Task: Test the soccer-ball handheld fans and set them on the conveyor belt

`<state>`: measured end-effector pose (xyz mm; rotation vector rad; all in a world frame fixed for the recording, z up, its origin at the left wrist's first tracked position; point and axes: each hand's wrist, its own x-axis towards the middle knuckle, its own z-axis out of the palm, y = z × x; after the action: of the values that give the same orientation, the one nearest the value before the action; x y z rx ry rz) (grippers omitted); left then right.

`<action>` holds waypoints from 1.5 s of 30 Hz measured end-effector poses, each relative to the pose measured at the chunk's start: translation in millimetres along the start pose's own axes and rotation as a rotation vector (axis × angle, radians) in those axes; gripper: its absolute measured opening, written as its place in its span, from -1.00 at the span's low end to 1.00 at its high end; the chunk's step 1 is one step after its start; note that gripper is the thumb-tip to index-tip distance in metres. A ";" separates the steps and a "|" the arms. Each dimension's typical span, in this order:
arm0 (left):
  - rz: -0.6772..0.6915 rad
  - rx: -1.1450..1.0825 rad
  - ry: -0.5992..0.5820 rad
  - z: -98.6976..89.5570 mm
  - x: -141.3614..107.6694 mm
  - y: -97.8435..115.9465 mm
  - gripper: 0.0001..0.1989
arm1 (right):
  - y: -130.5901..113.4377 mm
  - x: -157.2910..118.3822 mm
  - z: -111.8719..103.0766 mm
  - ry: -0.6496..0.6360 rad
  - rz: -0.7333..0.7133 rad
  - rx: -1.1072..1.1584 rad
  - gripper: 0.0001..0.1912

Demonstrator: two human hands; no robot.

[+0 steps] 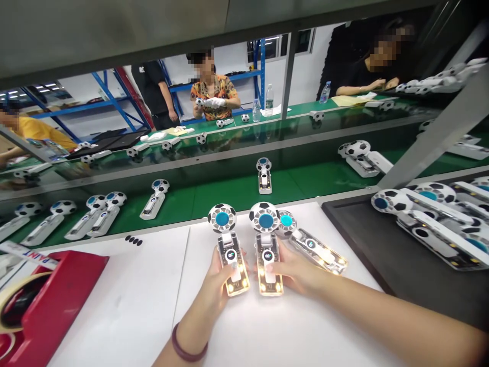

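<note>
Three football-patterned handheld fans lie on a white sheet, their clear bodies lit and their round heads showing blue hubs. My left hand (217, 288) grips the left fan (232, 264) around its body, and a dark beaded bracelet circles that wrist. My right hand (295, 272) holds the middle fan (269, 265) from the right side, its fingers across the body. The third fan (317, 251) lies tilted just beyond my right hand, its head next to the middle fan's head. Each fan in my hands has a small round display.
A red tape dispenser (57, 306) sits at the left of the white sheet (122, 306). A black tray (367, 244) of more fans lies at the right. Beyond, a green conveyor belt (229, 196) carries fans, with co-workers (213, 92) across it.
</note>
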<state>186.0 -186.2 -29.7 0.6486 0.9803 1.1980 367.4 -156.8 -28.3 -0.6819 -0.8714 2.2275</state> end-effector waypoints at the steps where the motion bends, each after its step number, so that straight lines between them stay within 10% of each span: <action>1: 0.002 0.004 0.000 1.0 -0.3 0.2 -0.61 | 0.6 0.1 -0.9 0.007 0.004 -0.002 -0.26; 45: 0.069 0.064 -0.145 -5.5 2.6 -7.0 -0.49 | 13.0 5.5 -13.2 -0.032 -0.028 -0.085 -0.26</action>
<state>184.5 -186.0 -38.9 0.8145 0.8827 1.1665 367.6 -155.1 -47.6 -0.6701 -0.9901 2.1925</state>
